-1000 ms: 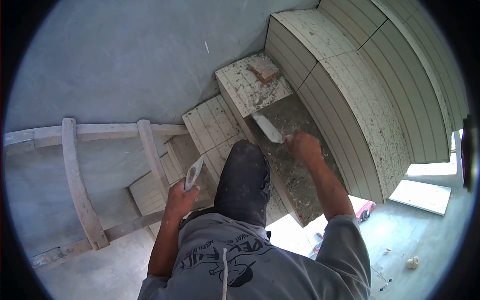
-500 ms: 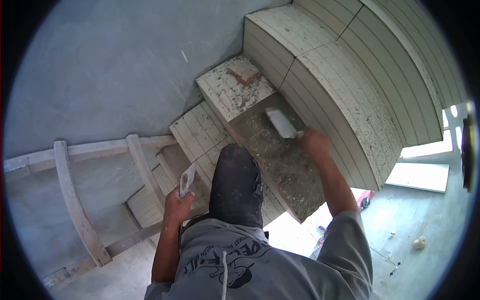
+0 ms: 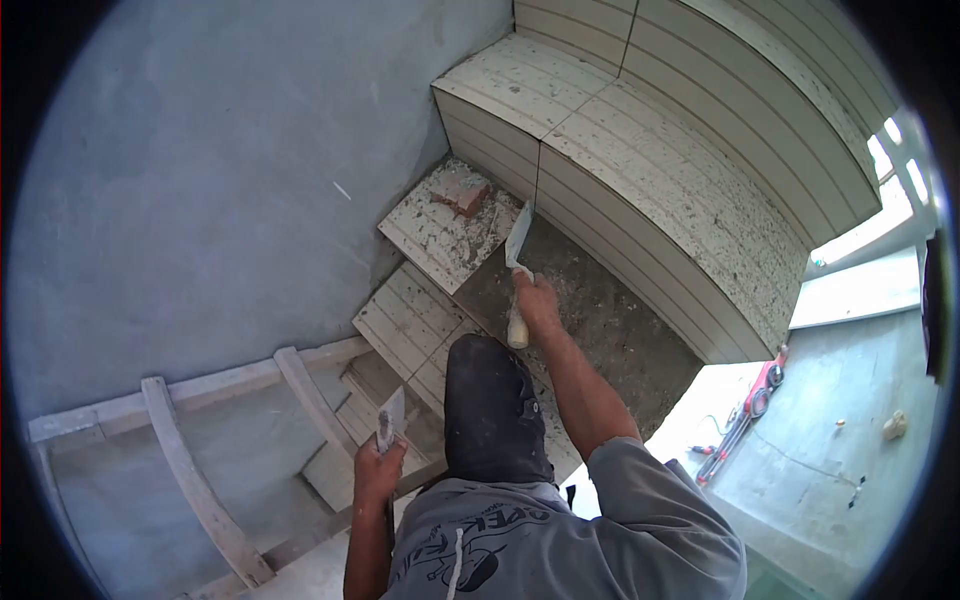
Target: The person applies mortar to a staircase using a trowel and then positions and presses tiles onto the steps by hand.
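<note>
My right hand (image 3: 538, 303) is closed round the handle of a trowel (image 3: 518, 237). The blade stands close to the riser tile (image 3: 620, 235), at the inner edge of the bare cement tread (image 3: 630, 320). Beside the blade, on the left, is a speckled tread tile (image 3: 425, 225) with a broken piece of brick (image 3: 461, 188) on it. Low on the left, my left hand (image 3: 378, 472) grips a second, smaller tool, a whitish trowel (image 3: 391, 415) with its blade pointing up. That hand is held above the lower stairs, apart from the tiles.
A wooden ladder-like frame (image 3: 190, 470) leans along the grey wall (image 3: 220, 180) at left. Curved tiled steps (image 3: 690, 170) rise at upper right. A red tool (image 3: 740, 415) and a pale lump (image 3: 894, 425) lie on the floor below, right, past the stair's open edge.
My right hand has moved the trowel leftward across the cement tread to the corner by the riser and tile. My left hand still grips its trowel. The view has shifted.
</note>
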Motion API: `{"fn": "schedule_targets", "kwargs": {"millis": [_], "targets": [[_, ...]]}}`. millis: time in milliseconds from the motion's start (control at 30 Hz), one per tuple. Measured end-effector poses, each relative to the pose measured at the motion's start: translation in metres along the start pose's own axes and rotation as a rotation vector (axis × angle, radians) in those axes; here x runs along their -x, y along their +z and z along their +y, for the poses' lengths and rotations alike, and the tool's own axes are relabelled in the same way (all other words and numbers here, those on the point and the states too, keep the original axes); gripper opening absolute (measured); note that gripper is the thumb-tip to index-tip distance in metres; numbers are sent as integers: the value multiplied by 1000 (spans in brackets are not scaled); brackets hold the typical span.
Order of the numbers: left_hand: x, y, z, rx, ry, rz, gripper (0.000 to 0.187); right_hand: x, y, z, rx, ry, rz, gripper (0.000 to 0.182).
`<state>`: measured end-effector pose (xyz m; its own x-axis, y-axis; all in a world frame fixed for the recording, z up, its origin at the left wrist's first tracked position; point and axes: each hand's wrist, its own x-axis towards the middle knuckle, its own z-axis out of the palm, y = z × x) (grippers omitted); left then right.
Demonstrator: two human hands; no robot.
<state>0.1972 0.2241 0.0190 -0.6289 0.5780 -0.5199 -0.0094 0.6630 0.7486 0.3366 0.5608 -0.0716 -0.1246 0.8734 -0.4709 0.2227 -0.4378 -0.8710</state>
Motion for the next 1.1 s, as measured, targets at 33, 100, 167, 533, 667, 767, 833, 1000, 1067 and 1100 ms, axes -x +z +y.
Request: {"fn": "schedule_targets", "kwargs": {"millis": [33, 100, 167, 533, 667, 767, 833, 1000, 1067, 1100], "targets": [[2, 0, 4, 51, -24, -3, 17, 10, 0, -12, -206, 138, -26, 58], [2, 0, 10, -4, -29, -1, 15, 2, 7, -2, -265, 159, -38, 59], [-1, 0, 8, -13, -44, -30, 16, -6, 15, 6, -322, 174, -47, 60], [-11, -1, 21, -124, 61, -114, 17, -22, 2, -14, 345, 105, 7, 59], [-28, 4, 20, -140, 104, -119, 21, -9, -41, 14, 427, -25, 116, 57], [-16, -1, 22, -216, 148, -118, 23, 25, -37, 42, 147, 80, 78, 54], [-12, -2, 19, -211, 159, -117, 24, 49, -31, 42, 173, 105, 325, 55], [-11, -5, 13, -115, 1, -103, 19, 39, -1, -2, 383, 53, 166, 57], [-14, -5, 13, -73, 7, -101, 18, 0, 3, 2, 274, 78, 76, 57], [-12, -7, 11, -23, 10, -95, 17, -7, 1, 6, 272, 96, 76, 57]]}}
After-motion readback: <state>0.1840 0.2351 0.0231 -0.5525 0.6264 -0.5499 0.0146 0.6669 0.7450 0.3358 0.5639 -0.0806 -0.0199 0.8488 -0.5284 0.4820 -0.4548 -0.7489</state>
